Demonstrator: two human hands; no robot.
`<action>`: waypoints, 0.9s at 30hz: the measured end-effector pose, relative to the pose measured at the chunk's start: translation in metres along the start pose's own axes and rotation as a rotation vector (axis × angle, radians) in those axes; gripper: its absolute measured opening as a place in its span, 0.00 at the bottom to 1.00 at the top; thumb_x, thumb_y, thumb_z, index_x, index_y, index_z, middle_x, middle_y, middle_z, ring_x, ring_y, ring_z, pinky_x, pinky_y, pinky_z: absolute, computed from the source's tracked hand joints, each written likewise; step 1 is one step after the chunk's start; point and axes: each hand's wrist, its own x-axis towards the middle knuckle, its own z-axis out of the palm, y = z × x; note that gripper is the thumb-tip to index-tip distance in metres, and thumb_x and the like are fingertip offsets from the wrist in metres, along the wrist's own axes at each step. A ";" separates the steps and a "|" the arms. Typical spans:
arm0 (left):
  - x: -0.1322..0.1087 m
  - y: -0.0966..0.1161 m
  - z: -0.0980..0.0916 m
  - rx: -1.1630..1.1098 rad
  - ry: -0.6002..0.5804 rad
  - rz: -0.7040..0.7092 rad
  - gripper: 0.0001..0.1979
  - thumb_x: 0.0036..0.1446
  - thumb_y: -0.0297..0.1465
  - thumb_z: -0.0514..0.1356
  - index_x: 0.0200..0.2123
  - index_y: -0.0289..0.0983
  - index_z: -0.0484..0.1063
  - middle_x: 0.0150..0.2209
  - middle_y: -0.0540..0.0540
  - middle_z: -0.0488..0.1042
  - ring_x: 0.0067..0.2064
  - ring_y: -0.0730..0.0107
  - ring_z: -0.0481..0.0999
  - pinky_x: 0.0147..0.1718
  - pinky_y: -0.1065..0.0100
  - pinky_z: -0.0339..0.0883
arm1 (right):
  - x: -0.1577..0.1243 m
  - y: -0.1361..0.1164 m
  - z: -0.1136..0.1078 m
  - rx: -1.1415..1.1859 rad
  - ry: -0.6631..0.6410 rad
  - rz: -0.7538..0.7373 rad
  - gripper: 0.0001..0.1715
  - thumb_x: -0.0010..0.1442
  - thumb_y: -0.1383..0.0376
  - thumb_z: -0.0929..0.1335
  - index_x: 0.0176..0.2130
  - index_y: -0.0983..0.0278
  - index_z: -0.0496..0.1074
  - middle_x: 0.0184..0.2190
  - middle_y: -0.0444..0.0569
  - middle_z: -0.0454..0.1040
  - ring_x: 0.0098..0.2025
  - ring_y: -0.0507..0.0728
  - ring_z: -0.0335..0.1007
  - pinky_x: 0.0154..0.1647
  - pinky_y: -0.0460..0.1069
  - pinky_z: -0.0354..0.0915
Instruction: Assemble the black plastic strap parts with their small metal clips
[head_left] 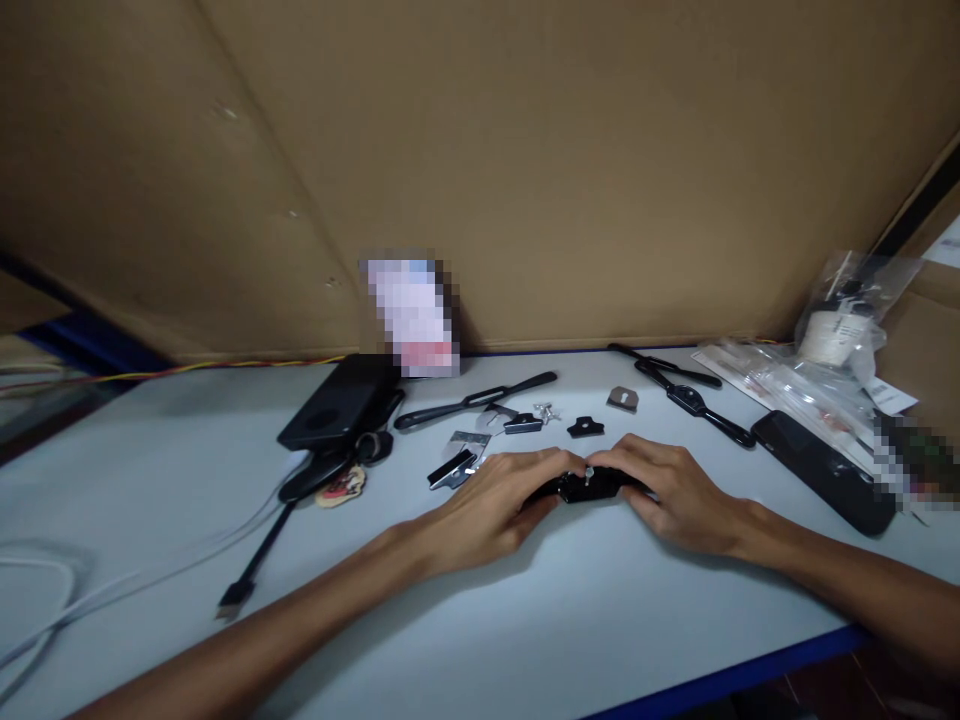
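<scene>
Both hands hold a black spokeshave (592, 487) low over the table, its two handles mostly hidden in the fingers. My left hand (510, 495) is closed round one end and my right hand (675, 495) round the other. At the middle of the spokeshave, between the index fingertips, a small silver screw (589, 474) stands up. Just beyond the hands lie a black cap plate (586, 427), a steel blade (622, 399) with a slot and a little heap of silver screws (547, 412). More black cap plates (523, 423) and a metal piece (469, 438) lie by my left hand.
Another spokeshave body (480, 400) lies at the back, and further ones (694, 402) at the back right. A dark phone (825, 470) and plastic bags (795, 395) are on the right. On the left are a black box (341, 405) and a USB cable (259, 560). Cardboard (562, 170) stands behind.
</scene>
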 end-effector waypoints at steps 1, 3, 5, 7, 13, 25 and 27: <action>0.000 0.000 0.000 -0.003 0.005 -0.007 0.13 0.63 0.24 0.52 0.50 0.39 0.66 0.43 0.45 0.77 0.41 0.64 0.76 0.40 0.63 0.69 | 0.000 0.000 0.000 -0.002 -0.001 -0.008 0.30 0.61 0.79 0.62 0.58 0.59 0.68 0.45 0.49 0.74 0.45 0.56 0.72 0.45 0.53 0.69; 0.000 -0.001 0.001 -0.005 0.013 -0.036 0.11 0.62 0.25 0.52 0.48 0.40 0.64 0.42 0.46 0.77 0.39 0.64 0.76 0.39 0.63 0.68 | 0.000 0.000 -0.001 -0.015 -0.013 -0.008 0.28 0.60 0.79 0.62 0.56 0.60 0.70 0.43 0.49 0.73 0.41 0.55 0.71 0.42 0.52 0.69; -0.001 -0.003 0.002 0.004 0.023 -0.049 0.10 0.62 0.25 0.53 0.46 0.40 0.62 0.42 0.46 0.76 0.38 0.65 0.75 0.38 0.63 0.68 | 0.000 -0.001 -0.003 -0.035 -0.045 0.001 0.27 0.60 0.79 0.62 0.55 0.60 0.70 0.42 0.49 0.72 0.39 0.55 0.71 0.41 0.52 0.69; -0.002 -0.005 0.004 0.033 0.046 -0.053 0.10 0.61 0.25 0.53 0.46 0.41 0.61 0.42 0.47 0.76 0.38 0.65 0.75 0.37 0.64 0.68 | 0.001 -0.003 -0.006 -0.037 -0.092 0.010 0.27 0.61 0.78 0.62 0.55 0.60 0.70 0.43 0.49 0.72 0.40 0.55 0.71 0.42 0.52 0.70; -0.007 -0.009 0.012 0.255 0.432 0.040 0.27 0.61 0.26 0.55 0.62 0.42 0.56 0.58 0.38 0.66 0.58 0.52 0.69 0.53 0.51 0.67 | 0.009 0.008 -0.023 -0.024 0.028 0.108 0.28 0.62 0.76 0.65 0.59 0.59 0.68 0.49 0.51 0.75 0.47 0.57 0.72 0.51 0.56 0.68; 0.000 -0.012 0.017 0.462 0.242 0.093 0.14 0.68 0.29 0.51 0.53 0.40 0.69 0.57 0.39 0.72 0.60 0.51 0.69 0.56 0.48 0.67 | 0.010 0.071 -0.044 -0.444 0.160 0.536 0.23 0.59 0.76 0.67 0.54 0.66 0.69 0.46 0.57 0.76 0.47 0.62 0.72 0.48 0.54 0.66; 0.001 -0.015 0.016 0.470 0.279 0.050 0.15 0.68 0.30 0.51 0.55 0.40 0.69 0.58 0.39 0.72 0.62 0.51 0.68 0.58 0.46 0.66 | 0.010 0.069 -0.042 -0.552 0.131 0.536 0.21 0.60 0.74 0.67 0.54 0.67 0.71 0.47 0.60 0.76 0.49 0.65 0.71 0.49 0.56 0.66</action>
